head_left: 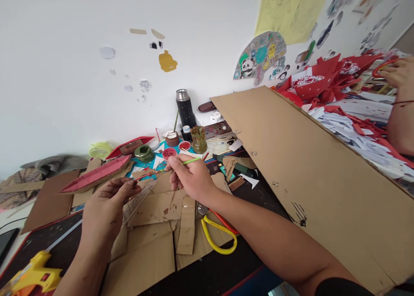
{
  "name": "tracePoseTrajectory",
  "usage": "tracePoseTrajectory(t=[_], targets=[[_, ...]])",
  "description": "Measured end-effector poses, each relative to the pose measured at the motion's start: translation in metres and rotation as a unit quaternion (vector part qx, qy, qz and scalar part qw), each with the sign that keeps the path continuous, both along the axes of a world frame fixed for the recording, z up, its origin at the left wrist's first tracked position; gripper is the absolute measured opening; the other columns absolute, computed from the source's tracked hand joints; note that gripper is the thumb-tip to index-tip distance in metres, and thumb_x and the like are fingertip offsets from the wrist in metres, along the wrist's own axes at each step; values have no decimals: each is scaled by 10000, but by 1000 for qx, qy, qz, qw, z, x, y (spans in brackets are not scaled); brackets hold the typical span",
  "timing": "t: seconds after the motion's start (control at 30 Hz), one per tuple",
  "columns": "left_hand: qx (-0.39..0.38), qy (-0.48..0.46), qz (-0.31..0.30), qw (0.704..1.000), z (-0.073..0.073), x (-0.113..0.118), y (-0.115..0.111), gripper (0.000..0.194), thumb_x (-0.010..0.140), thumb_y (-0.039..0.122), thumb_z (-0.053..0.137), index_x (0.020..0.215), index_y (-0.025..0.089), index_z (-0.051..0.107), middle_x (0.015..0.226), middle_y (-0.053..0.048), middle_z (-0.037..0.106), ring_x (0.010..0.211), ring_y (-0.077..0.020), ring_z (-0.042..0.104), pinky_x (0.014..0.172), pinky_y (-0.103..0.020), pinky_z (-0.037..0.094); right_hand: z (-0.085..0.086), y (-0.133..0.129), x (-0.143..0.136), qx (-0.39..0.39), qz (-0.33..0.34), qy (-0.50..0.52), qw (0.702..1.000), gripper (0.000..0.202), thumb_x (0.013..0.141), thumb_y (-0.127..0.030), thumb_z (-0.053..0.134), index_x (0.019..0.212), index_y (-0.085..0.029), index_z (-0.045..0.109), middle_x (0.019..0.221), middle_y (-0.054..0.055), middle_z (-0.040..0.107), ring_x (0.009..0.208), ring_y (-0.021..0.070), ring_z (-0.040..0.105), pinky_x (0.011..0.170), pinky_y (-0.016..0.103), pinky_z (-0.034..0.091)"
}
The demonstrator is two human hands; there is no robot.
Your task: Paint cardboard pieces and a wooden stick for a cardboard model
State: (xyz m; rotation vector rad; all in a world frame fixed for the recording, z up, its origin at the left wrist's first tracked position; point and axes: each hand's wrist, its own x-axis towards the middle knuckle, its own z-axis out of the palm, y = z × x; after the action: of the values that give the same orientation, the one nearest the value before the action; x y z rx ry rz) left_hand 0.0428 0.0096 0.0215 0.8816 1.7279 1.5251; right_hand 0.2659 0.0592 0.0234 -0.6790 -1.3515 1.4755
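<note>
My left hand (113, 196) is closed in a pinch on a thin reddish stick (147, 175), with dark paint on the fingertips. My right hand (190, 177) grips a slim paintbrush (193, 160) with a light green handle; its tip is close to the stick, and I cannot tell whether they touch. A clear narrow strip (139, 201) shows beside my left hand. Below both hands lie paint-stained cardboard pieces (158, 207). Scissors with yellow and red handles (220, 237) rest under my right forearm. Small pots of red paint (169, 153) stand just beyond my hands.
A big cardboard sheet (310, 166) slants across the right side. Behind stand a black thermos (185, 108), a murky jar (199, 140) and a green paint pot (144, 153). A pink cardboard boat (97, 173) and a yellow glue gun (35, 272) are at left. Another person's hand (399, 74) shows far right.
</note>
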Motion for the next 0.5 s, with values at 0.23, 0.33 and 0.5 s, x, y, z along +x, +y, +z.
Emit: tracePoseTrajectory(t=[0.23,0.33,0.5], targets=[[-6,33,-5,999,-1,-2,1,454,570,481,928,882,200,757,811,-20,797,757,-199,793,724,-286,643,0,1,1,0,-5,4,1000,518,1060,-704,608,949,-203,681,657,-48,641,511,100,645,485,194,476],[-10,54,-5,998,0,-1,-1,469,578,485,933,909,198,764,839,-36,815,799,-225,811,741,-306,642,1,-1,1,2,-1,5,1000,524,1059,-713,607,954,-205,683,661,-45,641,516,103,646,494,201,486],[-5,72,-12,997,2,0,-2,465,586,494,926,913,203,768,842,-41,822,818,-247,822,749,-330,647,2,-4,1,13,12,-11,1000,529,1061,-721,605,950,-210,683,678,-43,643,523,106,648,520,217,513]])
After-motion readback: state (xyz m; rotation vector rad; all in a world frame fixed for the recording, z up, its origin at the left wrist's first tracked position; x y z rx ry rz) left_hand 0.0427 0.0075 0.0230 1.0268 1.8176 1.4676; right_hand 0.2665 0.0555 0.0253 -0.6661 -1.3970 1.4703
